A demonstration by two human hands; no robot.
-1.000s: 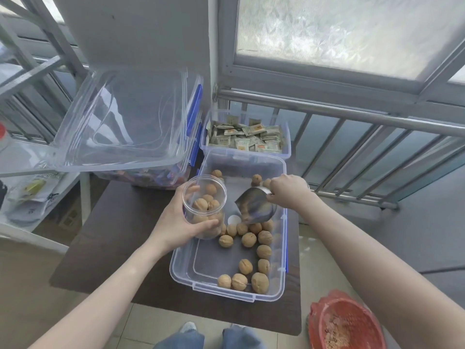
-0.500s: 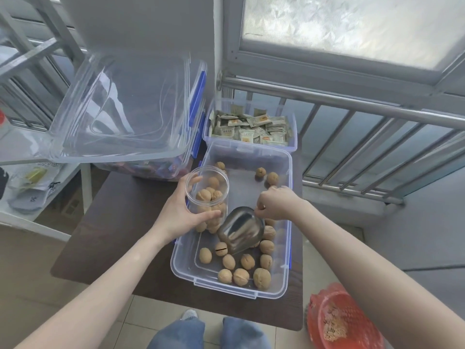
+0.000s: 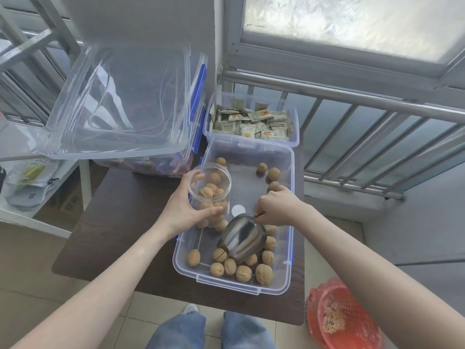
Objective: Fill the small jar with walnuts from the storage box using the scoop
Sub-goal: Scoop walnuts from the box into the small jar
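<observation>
A clear storage box (image 3: 227, 282) sits on the dark table, with several walnuts (image 3: 242, 272) heaped near its front wall and a few at the back. My left hand (image 3: 183, 210) grips a small clear jar (image 3: 210, 191), partly filled with walnuts, held upright over the box's left side. My right hand (image 3: 275, 207) holds the handle of a metal scoop (image 3: 240, 239). The scoop's mouth points down and toward me, its rim among the front walnuts.
A second clear box of small packets (image 3: 251, 123) stands behind the walnut box. A large clear lid (image 3: 120, 102) rests on a bin at the back left. A metal railing (image 3: 352, 96) runs on the right. A red basket (image 3: 347, 316) sits on the floor, lower right.
The scoop has swung from beside the jar's mouth down toward the front of the box and now sits among the walnuts. The jar has stayed in my left hand.
</observation>
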